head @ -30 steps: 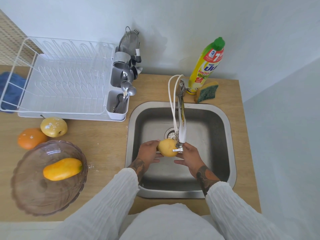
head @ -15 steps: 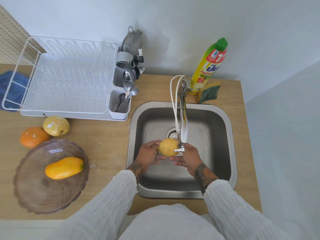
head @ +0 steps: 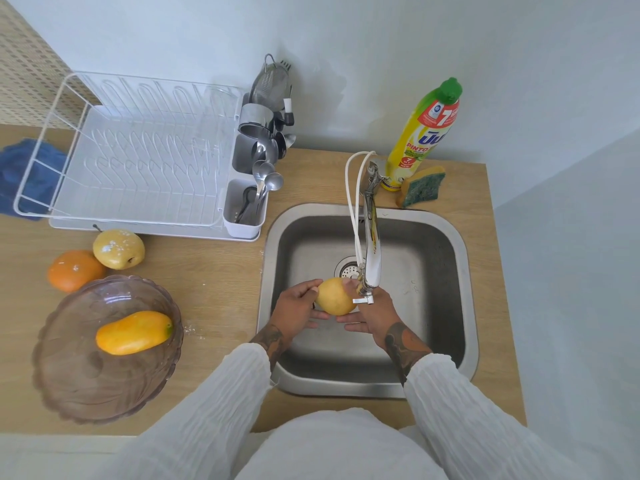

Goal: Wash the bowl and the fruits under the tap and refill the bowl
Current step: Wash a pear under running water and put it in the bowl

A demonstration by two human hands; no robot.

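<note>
**Head view: yellow fruit cupped under the tap, bowl waiting to the left**

The sink [head: 450, 244] holds only the hands and fruit. The bowl [head: 62, 386], well left on the counter, contains one mango [head: 133, 332], long axis left-right. Beside it sit an orange [head: 74, 270] and a pale apple [head: 117, 249]. The left hand [head: 294, 311] and right hand [head: 375, 315] both grip the yellow fruit [head: 334, 296] beneath the tap [head: 372, 251]. The left hand is nearer the bowl, likely best for the transfer.

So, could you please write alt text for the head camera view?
Two hands, left hand and right hand, hold a yellow fruit under the tap over a steel sink. Left on the counter, a glass bowl holds a mango.
</note>
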